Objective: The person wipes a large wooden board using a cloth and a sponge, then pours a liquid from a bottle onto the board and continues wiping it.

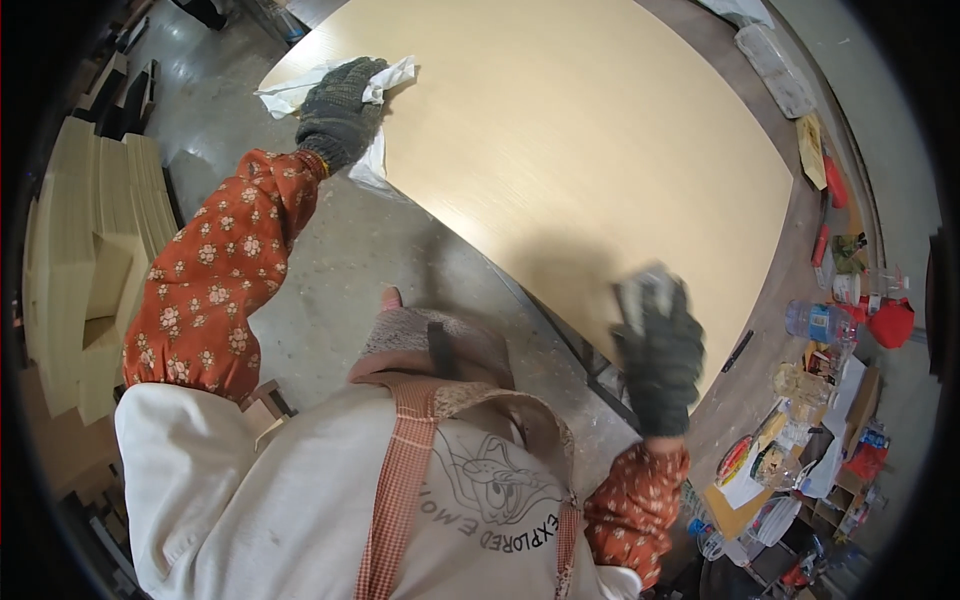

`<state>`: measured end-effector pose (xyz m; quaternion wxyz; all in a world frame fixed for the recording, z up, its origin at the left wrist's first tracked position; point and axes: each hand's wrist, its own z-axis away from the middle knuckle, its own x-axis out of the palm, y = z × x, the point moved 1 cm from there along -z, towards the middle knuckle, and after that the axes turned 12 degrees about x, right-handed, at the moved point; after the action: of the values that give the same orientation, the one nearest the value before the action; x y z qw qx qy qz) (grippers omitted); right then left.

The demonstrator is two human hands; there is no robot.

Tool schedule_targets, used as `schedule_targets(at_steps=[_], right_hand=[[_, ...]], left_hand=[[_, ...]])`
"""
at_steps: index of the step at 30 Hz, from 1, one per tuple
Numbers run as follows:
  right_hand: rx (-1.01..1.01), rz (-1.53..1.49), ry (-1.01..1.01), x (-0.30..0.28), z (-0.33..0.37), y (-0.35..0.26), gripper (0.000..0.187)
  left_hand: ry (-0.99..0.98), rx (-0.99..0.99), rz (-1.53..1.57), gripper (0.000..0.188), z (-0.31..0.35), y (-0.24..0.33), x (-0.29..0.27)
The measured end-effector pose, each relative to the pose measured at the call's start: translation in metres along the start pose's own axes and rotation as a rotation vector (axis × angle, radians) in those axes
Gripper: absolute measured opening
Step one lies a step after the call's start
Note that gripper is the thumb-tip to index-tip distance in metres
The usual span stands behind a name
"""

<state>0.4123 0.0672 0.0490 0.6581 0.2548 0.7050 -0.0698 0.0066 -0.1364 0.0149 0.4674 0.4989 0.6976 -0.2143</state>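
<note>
A large pale wood-grain panel (590, 130) with curved edges lies flat in front of me. My left hand (342, 112), in a dark grey knit glove, is closed on a crumpled white cloth (290, 92) at the panel's left edge. Parts of the cloth stick out on both sides of the glove and hang below it. My right hand (660, 350), in a matching glove, is over the panel's near right edge and smeared by motion. Something pale and greyish shows at its fingers, too blurred to name.
Bottles (820, 322), a red cap-like item (890, 322), papers and small packages clutter the right side. A dark pen-like stick (738, 352) lies beside the panel. Stacked pale boards (100, 220) stand at the left on the grey floor (340, 260).
</note>
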Motion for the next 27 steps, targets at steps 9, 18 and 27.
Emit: schedule_targets(at_steps=[9,18,27], right_hand=[[1.094,-0.642,0.180,0.069,0.167,0.150,0.055],[0.992,-0.039,-0.066,0.102,0.186,0.169,0.055],[1.177,0.028,0.095,0.071,0.156,0.123,0.053]], left_hand=[[0.020,0.080,-0.138,0.042,0.009,-0.031,0.011],[0.048,0.094,-0.171,0.040,0.008,-0.012,-0.006],[-0.062,0.657,-0.021,0.037,0.042,0.237,0.061]])
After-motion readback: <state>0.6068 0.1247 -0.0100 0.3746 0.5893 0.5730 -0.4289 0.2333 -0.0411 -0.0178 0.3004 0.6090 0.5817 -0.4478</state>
